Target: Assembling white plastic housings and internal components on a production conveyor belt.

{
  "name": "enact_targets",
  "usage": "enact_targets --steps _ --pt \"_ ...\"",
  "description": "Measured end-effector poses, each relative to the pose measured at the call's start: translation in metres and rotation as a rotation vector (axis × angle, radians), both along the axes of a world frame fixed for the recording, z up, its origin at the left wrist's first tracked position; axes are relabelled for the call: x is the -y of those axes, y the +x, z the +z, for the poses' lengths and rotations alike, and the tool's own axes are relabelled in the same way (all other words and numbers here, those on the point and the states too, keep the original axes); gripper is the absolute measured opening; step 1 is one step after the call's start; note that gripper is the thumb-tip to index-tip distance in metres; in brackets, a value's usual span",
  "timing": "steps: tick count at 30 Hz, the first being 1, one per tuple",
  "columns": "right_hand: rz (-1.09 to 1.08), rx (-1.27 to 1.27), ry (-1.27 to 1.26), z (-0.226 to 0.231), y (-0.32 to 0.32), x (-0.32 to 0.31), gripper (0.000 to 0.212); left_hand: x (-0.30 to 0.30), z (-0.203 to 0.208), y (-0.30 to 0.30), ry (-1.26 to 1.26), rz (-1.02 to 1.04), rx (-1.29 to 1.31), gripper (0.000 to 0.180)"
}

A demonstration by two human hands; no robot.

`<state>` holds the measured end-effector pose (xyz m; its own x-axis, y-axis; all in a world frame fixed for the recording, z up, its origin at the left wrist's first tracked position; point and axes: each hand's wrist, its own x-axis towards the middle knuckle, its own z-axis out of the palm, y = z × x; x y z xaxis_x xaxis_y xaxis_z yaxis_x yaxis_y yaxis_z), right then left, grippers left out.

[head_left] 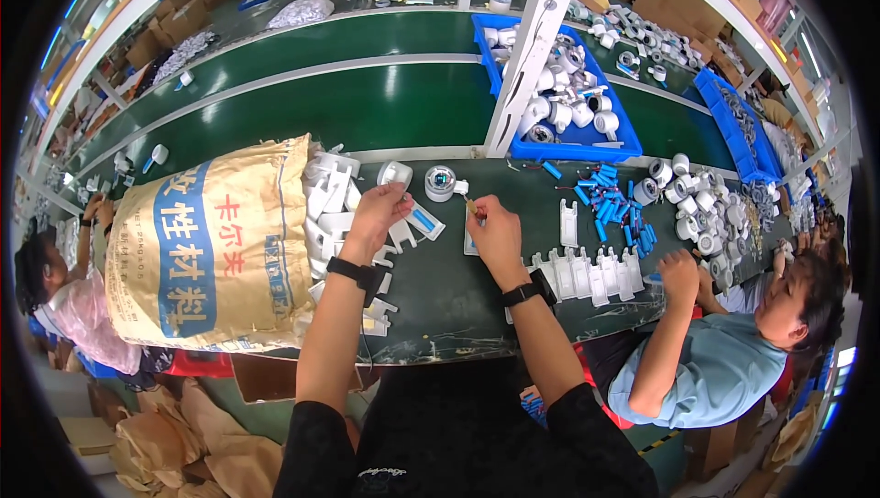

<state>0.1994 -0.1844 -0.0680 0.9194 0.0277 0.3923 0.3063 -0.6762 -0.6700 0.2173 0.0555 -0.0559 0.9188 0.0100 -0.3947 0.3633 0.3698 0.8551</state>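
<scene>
My left hand is closed in a pinch over the bench; what its fingertips hold is too small to make out. Just beyond it stands a white round housing. A white plastic casing with a blue battery cell lies beside these fingers. My right hand pinches a small tan piece between thumb and forefinger. Between and beyond both hands sits a white round unit with a dark glassy face. A white casing lies partly hidden next to my right hand.
A big paper sack spills white casings at left. Rows of white casings, blue cells and round housings lie right. A blue bin stands beyond, behind a white post. A co-worker sits close at right.
</scene>
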Motion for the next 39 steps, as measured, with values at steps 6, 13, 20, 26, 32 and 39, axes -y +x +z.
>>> enact_targets --steps 6,13,20,26,32,39 --pt "-0.044 -0.067 0.087 0.005 -0.002 -0.006 0.015 -0.002 0.002 -0.003 0.026 -0.002 -0.015 0.018" --pt "0.159 -0.512 0.623 -0.007 -0.006 -0.017 0.020 -0.003 0.003 -0.005 0.031 0.003 -0.021 0.023" --pt "0.139 -0.464 0.561 0.007 -0.016 -0.033 0.019 -0.002 0.000 -0.001 0.016 0.002 0.000 0.024" --pt "0.165 -0.315 0.498 0.005 -0.015 -0.031 0.016 0.000 0.003 0.006 0.044 -0.054 -0.008 0.026" --pt "0.187 -0.305 0.410 -0.001 -0.010 -0.030 0.017 0.000 0.001 0.005 0.073 -0.062 0.007 0.025" --pt "0.172 -0.269 0.338 -0.006 -0.006 -0.032 0.012 -0.001 -0.001 0.004 0.083 -0.070 0.023 0.021"
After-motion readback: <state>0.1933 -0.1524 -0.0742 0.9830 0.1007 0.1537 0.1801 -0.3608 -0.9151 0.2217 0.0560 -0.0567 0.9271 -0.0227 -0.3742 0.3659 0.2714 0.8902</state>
